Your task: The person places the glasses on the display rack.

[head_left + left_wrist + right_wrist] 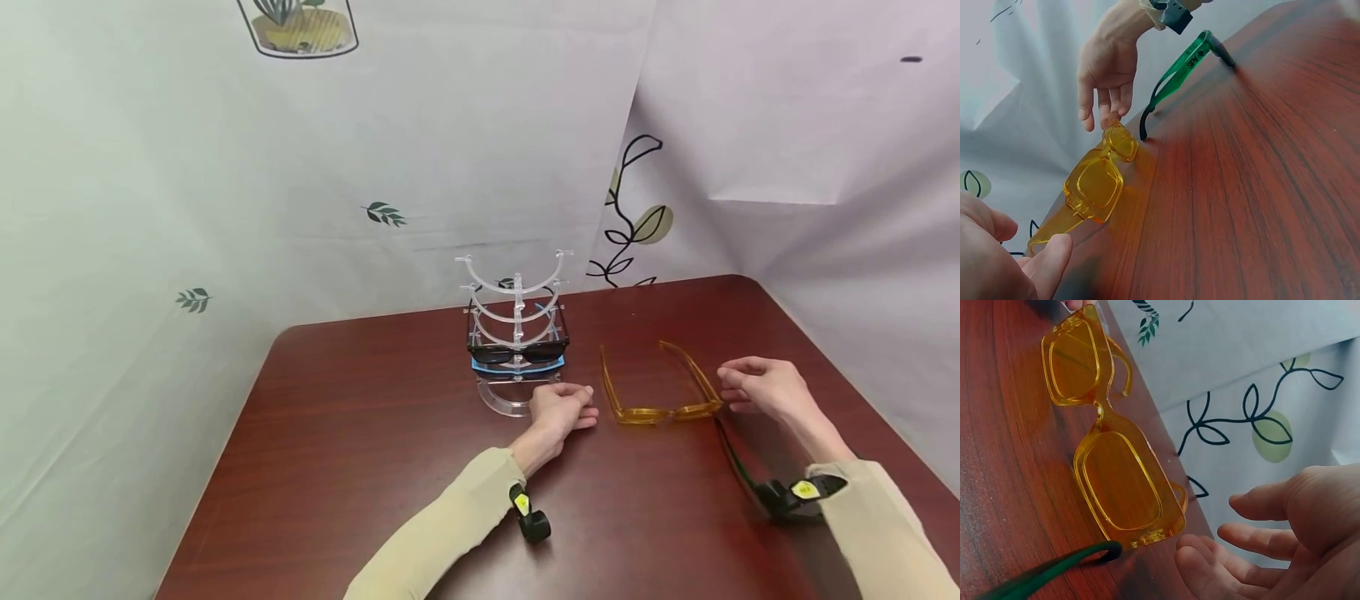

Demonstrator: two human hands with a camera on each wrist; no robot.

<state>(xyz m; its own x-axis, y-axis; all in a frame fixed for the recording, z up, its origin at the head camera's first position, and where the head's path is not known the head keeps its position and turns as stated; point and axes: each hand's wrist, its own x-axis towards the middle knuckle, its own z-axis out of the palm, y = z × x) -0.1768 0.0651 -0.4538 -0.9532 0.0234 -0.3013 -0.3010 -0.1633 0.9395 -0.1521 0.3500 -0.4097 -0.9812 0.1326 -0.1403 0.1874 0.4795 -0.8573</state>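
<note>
Yellow clear-framed glasses point(648, 414) lie on the table with both temples spread toward the back; their tinted lenses point(1124, 481) fill much of the right wrist view. Left of them is my left hand point(558, 410), fingers loosely bent and holding nothing. My right hand point(768, 387) hovers beside their right corner with relaxed fingers, a small gap showing in the right wrist view point(1310, 531). Green glasses point(1185, 69) with black temple tips lie nearer me, partly hidden behind the right wrist in the head view.
Behind my left hand stands a clear tiered eyewear rack point(517, 310). Dark sunglasses point(517, 353) and a blue-framed pair point(480, 365) sit on its lower tiers. White patterned cloth point(420, 150) hangs around the brown table point(360, 450).
</note>
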